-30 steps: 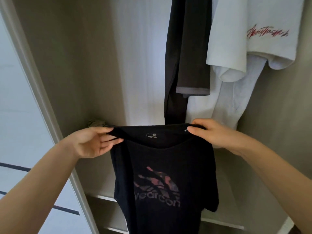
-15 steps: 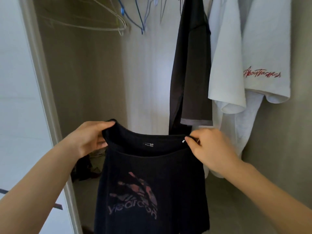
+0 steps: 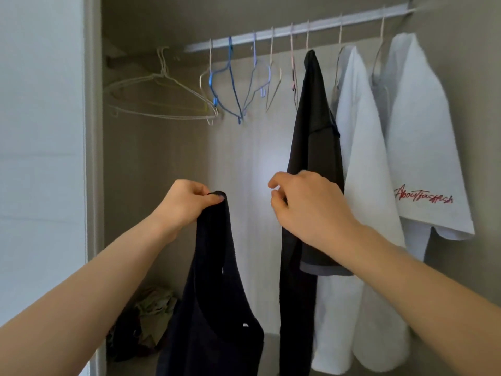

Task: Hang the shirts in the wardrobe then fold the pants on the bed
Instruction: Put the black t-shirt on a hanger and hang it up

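At wardrobe front: black shirt (image 3: pixel 214 308) hangs by one shoulder, below the rail (image 3: pixel 298 29), left of a hung dark shirt (image 3: pixel 314 131).
Left hand (image 3: pixel 187 204): fingers curled tight on that shoulder, as before.
Right hand (image 3: pixel 306 210): collar released; fingers loosely bent, holding nothing, raised before the dark shirt.
Change: shirt no longer stretched between both hands.
Rail: empty hangers (image 3: pixel 230 85) at left.

The held shirt (image 3: pixel 214 321) is plain dark navy. The hanging dark shirt (image 3: pixel 314 137) is black with a grey hem. The far-right shirt (image 3: pixel 423 145) is white with red script lettering. Blue hanger (image 3: pixel 230 90); white hanger (image 3: pixel 162 109).
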The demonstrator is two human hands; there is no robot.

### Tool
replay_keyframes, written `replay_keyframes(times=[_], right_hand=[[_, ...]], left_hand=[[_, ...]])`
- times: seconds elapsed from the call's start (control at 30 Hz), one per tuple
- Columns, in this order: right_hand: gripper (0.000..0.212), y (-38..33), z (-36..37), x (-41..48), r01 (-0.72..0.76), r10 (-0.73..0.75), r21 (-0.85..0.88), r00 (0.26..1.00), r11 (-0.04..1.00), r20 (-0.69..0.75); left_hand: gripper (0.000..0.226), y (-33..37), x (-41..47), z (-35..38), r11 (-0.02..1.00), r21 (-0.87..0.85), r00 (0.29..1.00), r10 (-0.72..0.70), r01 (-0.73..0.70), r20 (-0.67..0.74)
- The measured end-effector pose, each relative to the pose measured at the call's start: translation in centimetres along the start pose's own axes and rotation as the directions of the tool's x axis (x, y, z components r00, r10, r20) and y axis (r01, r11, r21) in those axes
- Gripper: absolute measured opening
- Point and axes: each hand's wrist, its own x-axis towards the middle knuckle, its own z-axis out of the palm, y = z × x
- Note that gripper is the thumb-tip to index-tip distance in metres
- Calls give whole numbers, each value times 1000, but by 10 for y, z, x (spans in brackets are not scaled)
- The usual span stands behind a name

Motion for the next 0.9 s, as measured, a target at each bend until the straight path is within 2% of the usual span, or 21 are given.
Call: replay_keyframes(times=[0.3,0.47,0.63,0.8,0.9], right_hand=[[24,10,0,122,59,-87,-179,984,982,-153],[24,13,-21,173,58,-140,-272,945,961,-295],[27,30,-33,231,-68,-25,-266,943,962,-331],[22,57,-32,279,-208,140,-288,961,935,-239],[21,66,-32,292,-298,249,-264,947,917,-205]], left_hand=[[28,14,69,-16,981,139,985,149,-136,-84],[29,25,111,-19,962,155,961,244,-223,-129],[31,36,144,-12,950,147,946,295,-275,-137],[31,38,173,2,948,154,941,302,-279,-152],[27,38,189,7,951,154,945,289,-266,-154]])
